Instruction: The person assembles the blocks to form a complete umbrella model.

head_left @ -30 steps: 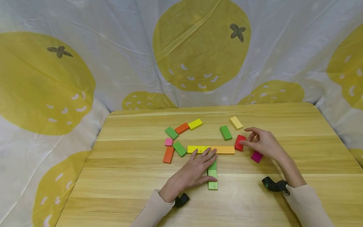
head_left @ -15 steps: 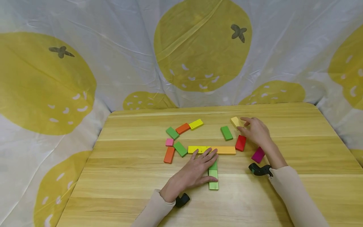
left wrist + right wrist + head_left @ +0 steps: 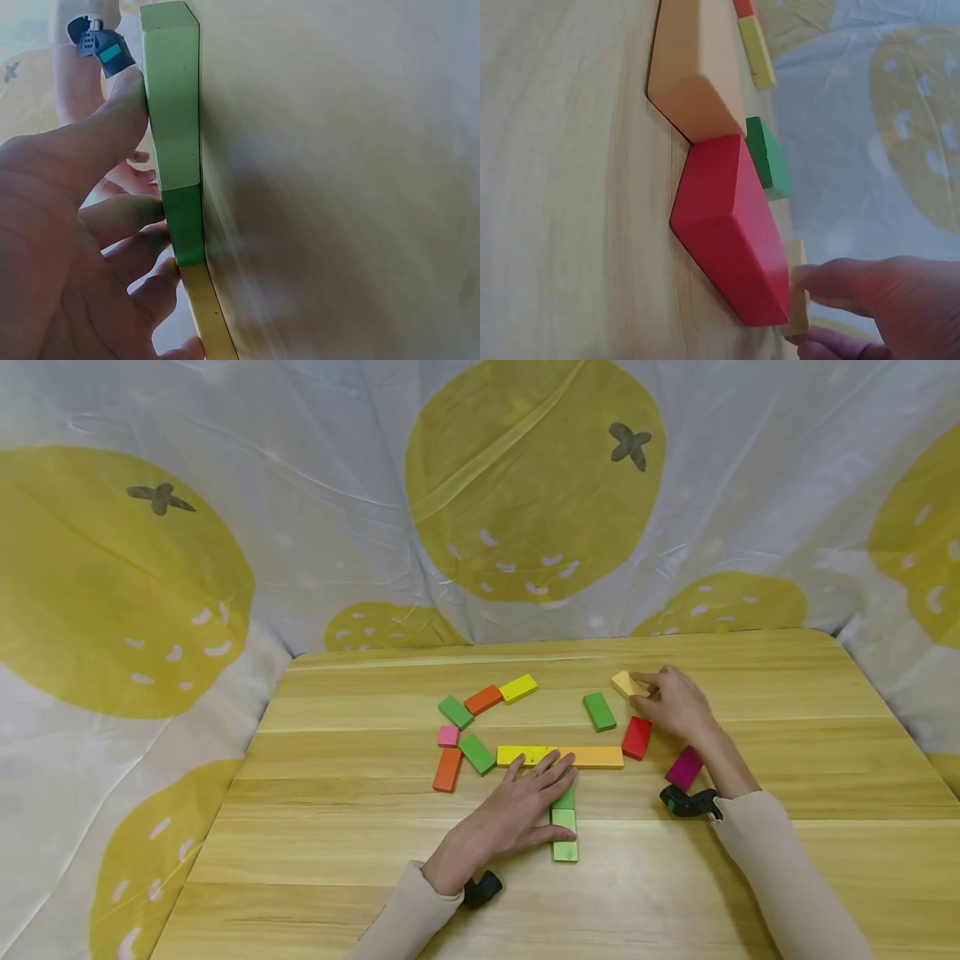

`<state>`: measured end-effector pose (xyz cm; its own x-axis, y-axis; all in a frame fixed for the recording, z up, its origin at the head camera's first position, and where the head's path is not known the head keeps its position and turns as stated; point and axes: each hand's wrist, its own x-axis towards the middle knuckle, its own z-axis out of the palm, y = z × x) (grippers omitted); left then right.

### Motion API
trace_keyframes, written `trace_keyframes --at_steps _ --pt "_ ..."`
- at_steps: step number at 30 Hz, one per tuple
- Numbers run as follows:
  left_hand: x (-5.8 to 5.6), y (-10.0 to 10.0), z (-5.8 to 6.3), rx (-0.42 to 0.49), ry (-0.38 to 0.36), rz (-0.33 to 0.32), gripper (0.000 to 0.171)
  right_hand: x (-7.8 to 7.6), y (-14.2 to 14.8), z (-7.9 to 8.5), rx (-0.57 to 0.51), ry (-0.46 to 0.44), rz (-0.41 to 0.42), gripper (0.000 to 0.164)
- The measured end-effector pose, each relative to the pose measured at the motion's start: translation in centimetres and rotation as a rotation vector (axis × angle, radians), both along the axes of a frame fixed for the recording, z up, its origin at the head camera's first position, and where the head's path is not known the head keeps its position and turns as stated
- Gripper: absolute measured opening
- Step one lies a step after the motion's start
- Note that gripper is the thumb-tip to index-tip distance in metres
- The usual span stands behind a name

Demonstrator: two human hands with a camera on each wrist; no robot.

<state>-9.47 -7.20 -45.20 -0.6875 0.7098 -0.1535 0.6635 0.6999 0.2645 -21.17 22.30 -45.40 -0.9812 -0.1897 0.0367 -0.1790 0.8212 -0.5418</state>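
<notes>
My left hand (image 3: pixel 502 814) lies with spread, straight fingers over a row of wooden blocks. Its fingertips touch the long yellow block (image 3: pixel 519 752) and the light orange block (image 3: pixel 600 757), and the thumb rests on the light green block (image 3: pixel 565 850). A green block (image 3: pixel 184 225) between them is partly covered by the palm and fingers. Towards the far right, my right hand (image 3: pixel 677 706) pinches a pale yellow block (image 3: pixel 622 682) between thumb and fingers. That block stays flat on the table, its near end hidden by the fingertips. A red block (image 3: pixel 637 738) sits just nearer than this hand, touching the orange one.
Beyond the row lies a loose green block (image 3: pixel 599 712). A magenta block (image 3: pixel 683 768) is beside the right wrist. On the left, a curve joins an orange-red block (image 3: pixel 447 770), a pink block (image 3: pixel 447 736) and several others. A printed curtain (image 3: pixel 360 543) hangs behind the wooden table (image 3: pixel 300 827).
My right hand has left the red block, moved away from me to the pale yellow block and taken hold of it. My left hand has stayed in place.
</notes>
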Motion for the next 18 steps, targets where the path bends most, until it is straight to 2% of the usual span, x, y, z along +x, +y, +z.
trace_keyframes --at_steps 7,18 --pt "0.04 -0.05 -0.02 0.007 -0.006 0.001 0.084 0.91 0.47 -0.14 -0.061 0.035 0.053 0.043" --pt "0.05 0.06 0.03 0.007 -0.012 0.002 0.084 1.13 0.65 -0.48 -0.073 -0.026 0.054 0.043"
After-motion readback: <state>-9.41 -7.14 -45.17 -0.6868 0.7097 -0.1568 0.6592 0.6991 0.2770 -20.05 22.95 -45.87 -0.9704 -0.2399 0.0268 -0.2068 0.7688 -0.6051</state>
